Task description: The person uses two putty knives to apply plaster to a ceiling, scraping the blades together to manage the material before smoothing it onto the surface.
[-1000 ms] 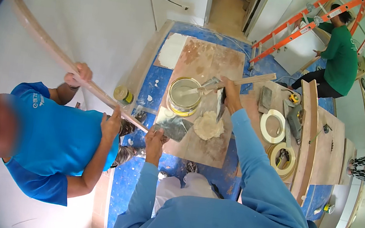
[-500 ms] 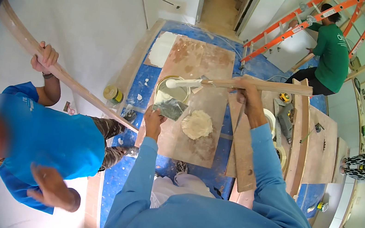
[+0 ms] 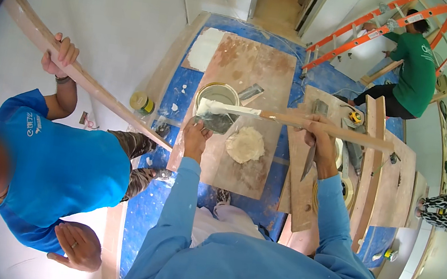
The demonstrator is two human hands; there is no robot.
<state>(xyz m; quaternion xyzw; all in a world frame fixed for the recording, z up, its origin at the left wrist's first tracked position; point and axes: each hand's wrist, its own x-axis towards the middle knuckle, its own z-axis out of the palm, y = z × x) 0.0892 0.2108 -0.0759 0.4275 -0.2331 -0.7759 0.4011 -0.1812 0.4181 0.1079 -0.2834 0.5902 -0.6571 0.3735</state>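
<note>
My right hand [image 3: 320, 140] grips a long wooden strip [image 3: 350, 135] held crosswise. White paste [image 3: 211, 107] coats its left end. A narrow blade-like piece [image 3: 308, 164] hangs below the same hand; its kind I cannot make out. My left hand [image 3: 196, 138] is closed on the edge of a grey metal plate [image 3: 219, 122], under the pasted end; whether the two touch I cannot tell. Behind the plate an open bucket [image 3: 220, 90] stands on a board [image 3: 252, 178]. A mound of off-white paste [image 3: 245, 145] and a flat scraper [image 3: 250, 92] lie on that board.
At left, a person in blue [image 3: 66, 157] holds a long wooden moulding [image 3: 93, 94]. Boards [image 3: 296, 198], a tape measure [image 3: 356, 117] and a power tool [image 3: 354, 152] lie right. Beyond are an orange ladder [image 3: 357, 41] and a person in green [image 3: 412, 75]. Blue sheeting [image 3: 175, 98] covers the floor.
The wooden strip has tilted, its right end lower, and its pasted end now sits over the plate. My right hand has moved right and down. The person in blue has lowered one hand.
</note>
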